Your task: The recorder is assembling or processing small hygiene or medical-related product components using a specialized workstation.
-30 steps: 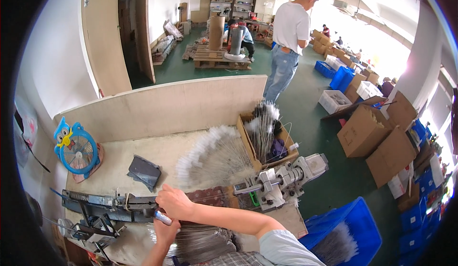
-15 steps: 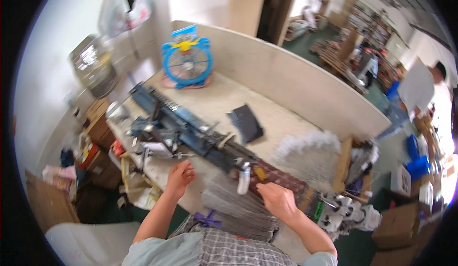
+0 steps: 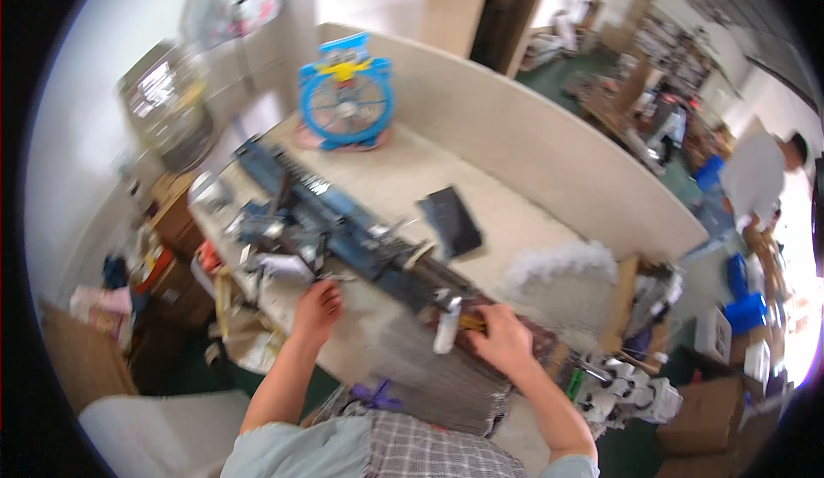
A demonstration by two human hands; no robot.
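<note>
The left hand (image 3: 316, 308) rested with curled fingers on the bench beside the long blue machine (image 3: 343, 220), holding nothing. The right hand (image 3: 502, 341) was clamped on a white tube (image 3: 446, 330) over the grey rod stack (image 3: 438, 375); a slip could scatter the rods.

Right hand (image 3: 505, 339): motion blur hides your grip.
Long machine (image 3: 343, 220): parts too blurred to tell.
Forearms: cut off at lower edge.

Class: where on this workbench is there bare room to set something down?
Bare bench top lies between the blue fan, the back partition and the dark flat pad. The front edge is crowded: blue machine, both hands, stacked rods.
</note>
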